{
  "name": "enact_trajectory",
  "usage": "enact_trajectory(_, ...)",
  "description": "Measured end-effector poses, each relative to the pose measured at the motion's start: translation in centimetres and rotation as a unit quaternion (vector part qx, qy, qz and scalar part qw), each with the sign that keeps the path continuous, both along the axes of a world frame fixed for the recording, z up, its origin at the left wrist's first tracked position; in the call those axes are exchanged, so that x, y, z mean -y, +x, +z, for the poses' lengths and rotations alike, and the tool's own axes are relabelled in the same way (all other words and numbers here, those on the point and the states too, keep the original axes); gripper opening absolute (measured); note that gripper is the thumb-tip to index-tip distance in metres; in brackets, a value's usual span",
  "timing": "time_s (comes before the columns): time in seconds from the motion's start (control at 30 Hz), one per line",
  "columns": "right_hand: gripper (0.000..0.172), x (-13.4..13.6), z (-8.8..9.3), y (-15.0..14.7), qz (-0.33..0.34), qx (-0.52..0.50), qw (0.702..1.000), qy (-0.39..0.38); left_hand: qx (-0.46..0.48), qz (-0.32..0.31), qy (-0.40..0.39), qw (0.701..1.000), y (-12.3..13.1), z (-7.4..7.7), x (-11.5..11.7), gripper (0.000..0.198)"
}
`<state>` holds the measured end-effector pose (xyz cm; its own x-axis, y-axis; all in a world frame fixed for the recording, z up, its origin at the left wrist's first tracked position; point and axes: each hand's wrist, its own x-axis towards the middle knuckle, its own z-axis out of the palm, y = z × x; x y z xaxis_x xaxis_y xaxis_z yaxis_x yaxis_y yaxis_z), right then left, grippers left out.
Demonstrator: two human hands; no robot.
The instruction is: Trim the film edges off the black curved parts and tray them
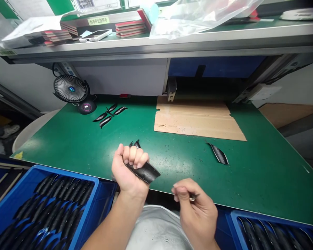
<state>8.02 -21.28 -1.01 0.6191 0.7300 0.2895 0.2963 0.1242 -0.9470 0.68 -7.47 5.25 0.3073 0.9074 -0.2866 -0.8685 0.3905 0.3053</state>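
My left hand (129,168) is closed around a black curved ribbed strip (144,173), which sticks out past the little-finger side. Two dark pointed tips (134,143) show above my fingers, and they seem to belong to the same piece. Over the bench's front edge, my right hand (197,213) pinches a small dark pointed item (193,197) between thumb and fingers. A similar black curved strip (219,153) lies alone on the green mat (263,180), to the right of both hands. Several more black strips (109,115) lie grouped farther back.
Blue crates (67,173) packed with black strips stand below the bench's front edge at lower left and lower right. A cardboard sheet (198,119) lies on the mat. A small fan (71,89) stands at the back, beneath a shelf (156,43) holding papers, red booklets and a phone.
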Motion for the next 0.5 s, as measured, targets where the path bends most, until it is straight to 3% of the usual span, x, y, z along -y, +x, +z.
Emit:
enact_trajectory(0.07, 0.018, 0.3, 0.1, 0.4, -0.001, 0.008, 1.0, -0.016, 0.013, 0.02, -0.006, 1.0, -0.3, 0.3, -0.6, 0.045)
enact_trajectory(0.3, 0.031, -0.2, 1.8, -0.5, 0.156, -0.014, 0.986, -0.046, 0.019, 0.016, 0.019, 1.0, 0.0, 0.6, -0.2, 0.046)
enact_trajectory(0.5, 0.033, -0.8, 1.6, -1.7, 0.082, -0.119, 0.989, -0.021, 0.024, 0.003, -0.033, 0.999, 0.0, 0.0, -0.5, 0.045)
